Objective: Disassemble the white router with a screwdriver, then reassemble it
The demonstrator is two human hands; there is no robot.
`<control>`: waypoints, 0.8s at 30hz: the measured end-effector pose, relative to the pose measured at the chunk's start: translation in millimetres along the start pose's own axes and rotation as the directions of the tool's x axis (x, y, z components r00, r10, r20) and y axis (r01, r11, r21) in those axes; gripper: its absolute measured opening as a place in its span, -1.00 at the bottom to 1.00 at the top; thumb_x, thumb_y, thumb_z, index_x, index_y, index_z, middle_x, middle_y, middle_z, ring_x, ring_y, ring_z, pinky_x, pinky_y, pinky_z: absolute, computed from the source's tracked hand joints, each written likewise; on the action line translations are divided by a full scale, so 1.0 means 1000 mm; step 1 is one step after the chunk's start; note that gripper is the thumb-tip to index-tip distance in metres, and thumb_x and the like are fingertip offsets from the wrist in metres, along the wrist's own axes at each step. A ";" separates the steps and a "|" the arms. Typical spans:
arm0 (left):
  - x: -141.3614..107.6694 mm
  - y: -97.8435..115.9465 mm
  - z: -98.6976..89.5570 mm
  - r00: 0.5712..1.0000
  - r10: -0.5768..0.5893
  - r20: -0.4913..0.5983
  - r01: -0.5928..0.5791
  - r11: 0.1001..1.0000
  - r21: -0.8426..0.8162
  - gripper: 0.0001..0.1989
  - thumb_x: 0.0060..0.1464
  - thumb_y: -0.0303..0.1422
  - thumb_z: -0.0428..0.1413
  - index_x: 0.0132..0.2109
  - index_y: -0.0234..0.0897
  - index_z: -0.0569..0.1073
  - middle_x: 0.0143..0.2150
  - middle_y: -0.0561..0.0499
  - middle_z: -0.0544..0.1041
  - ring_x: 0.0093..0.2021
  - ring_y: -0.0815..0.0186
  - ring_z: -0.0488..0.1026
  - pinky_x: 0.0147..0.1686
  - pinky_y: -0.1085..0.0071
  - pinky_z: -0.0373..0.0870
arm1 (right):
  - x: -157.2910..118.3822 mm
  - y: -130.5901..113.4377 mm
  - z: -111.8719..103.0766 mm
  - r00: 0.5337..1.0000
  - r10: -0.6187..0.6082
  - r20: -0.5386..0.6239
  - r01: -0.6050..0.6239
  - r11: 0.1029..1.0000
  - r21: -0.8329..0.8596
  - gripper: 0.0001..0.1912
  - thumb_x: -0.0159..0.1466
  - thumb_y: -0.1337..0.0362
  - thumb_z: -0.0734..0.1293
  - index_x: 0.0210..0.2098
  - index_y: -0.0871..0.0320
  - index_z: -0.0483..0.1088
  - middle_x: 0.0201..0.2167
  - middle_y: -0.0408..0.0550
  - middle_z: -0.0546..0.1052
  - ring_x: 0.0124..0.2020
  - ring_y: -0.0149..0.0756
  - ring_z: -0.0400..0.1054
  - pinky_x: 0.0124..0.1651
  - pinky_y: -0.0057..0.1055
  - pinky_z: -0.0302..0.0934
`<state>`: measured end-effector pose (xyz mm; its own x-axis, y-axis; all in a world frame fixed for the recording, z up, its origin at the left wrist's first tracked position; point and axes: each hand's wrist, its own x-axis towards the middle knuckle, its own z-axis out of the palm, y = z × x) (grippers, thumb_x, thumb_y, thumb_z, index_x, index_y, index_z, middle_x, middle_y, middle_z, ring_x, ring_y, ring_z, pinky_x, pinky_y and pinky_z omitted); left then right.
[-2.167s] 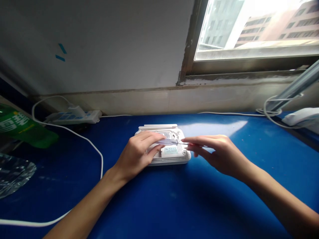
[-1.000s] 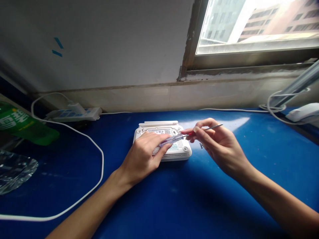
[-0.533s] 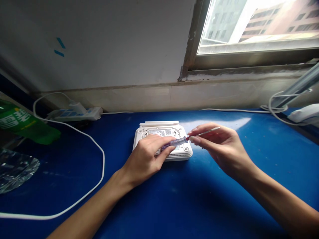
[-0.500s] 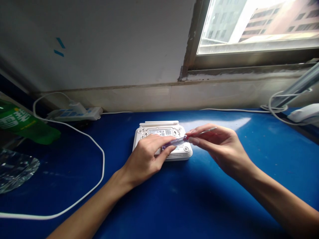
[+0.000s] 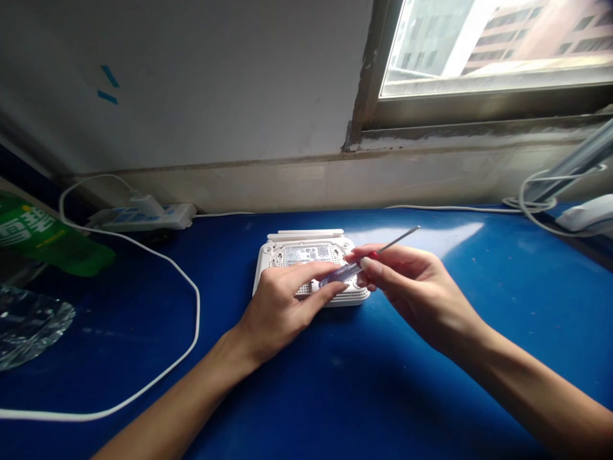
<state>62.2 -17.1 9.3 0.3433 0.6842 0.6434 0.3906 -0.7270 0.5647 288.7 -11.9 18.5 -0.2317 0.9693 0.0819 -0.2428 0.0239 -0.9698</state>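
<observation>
Screwdriver (image 5: 341,275) | left hand (image 5: 280,300) pinching the clear end | right hand (image 5: 421,281) pinching the red bit | white router (image 5: 310,253) just underneath

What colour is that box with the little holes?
The box is white; the head view shows it best.

white router (image 5: 306,254) | flat, label side up | screwdriver (image 5: 343,273) | clear handle over router, metal shaft tilted up-right

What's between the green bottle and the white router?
A white cable lies between bottle and router, on the blue table, in the head view.
</observation>
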 end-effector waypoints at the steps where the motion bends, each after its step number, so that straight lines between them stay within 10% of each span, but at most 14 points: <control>1: 0.000 0.000 -0.001 1.000 0.004 0.014 -0.004 1.000 0.026 -0.78 0.32 -0.36 0.34 0.06 -0.32 0.68 -0.01 -0.08 0.78 -0.04 0.22 0.76 0.07 0.43 0.64 | 0.001 -0.002 0.000 1.000 0.006 -0.018 -0.006 1.000 0.023 -0.81 0.28 0.13 0.62 -0.13 -0.02 0.75 -0.21 -0.08 0.73 -0.28 -0.40 0.50 -0.17 -0.51 0.42; 10: 0.003 -0.014 -0.011 0.920 -0.207 0.333 -0.013 0.833 0.553 -0.17 0.21 0.17 0.29 0.47 -0.13 0.42 0.52 -0.35 0.32 0.50 -0.38 0.23 0.39 -0.44 0.22 | 0.016 -0.021 -0.042 0.985 0.073 -0.158 -0.098 0.983 -0.154 -0.64 0.27 -0.14 0.56 -0.15 -0.02 0.69 -0.34 -0.17 0.49 -0.54 -0.50 0.22 -0.52 -0.49 0.13; 16: 0.004 -0.020 -0.016 0.888 -0.229 0.398 -0.034 0.831 0.555 -0.13 0.20 0.21 0.27 0.50 -0.09 0.37 0.49 -0.38 0.35 0.48 -0.31 0.29 0.44 -0.44 0.12 | 0.022 -0.037 -0.075 0.983 0.182 -0.027 -0.153 0.723 -0.673 -0.43 0.18 -0.29 0.55 -0.20 0.10 0.74 -0.51 -0.09 0.51 -0.57 -0.43 0.11 -0.56 -0.41 -0.08; 24: 0.005 -0.033 -0.036 0.873 -0.172 0.456 -0.063 0.888 0.456 -0.03 0.06 0.26 0.35 0.46 -0.16 0.43 0.48 -0.35 0.37 0.47 -0.31 0.27 0.41 -0.32 0.25 | 0.019 -0.047 -0.085 0.919 0.344 0.192 -0.041 0.567 -0.823 -0.47 0.24 -0.26 0.50 -0.15 0.05 0.76 -0.41 0.00 0.66 -0.40 -0.15 0.44 -0.44 -0.35 0.20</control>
<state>21.0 8.2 12.8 0.6218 0.7489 0.2291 0.7148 -0.6622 0.2248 375.5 25.7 46.0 -0.4769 0.8525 -0.2140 0.6466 0.1754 -0.7424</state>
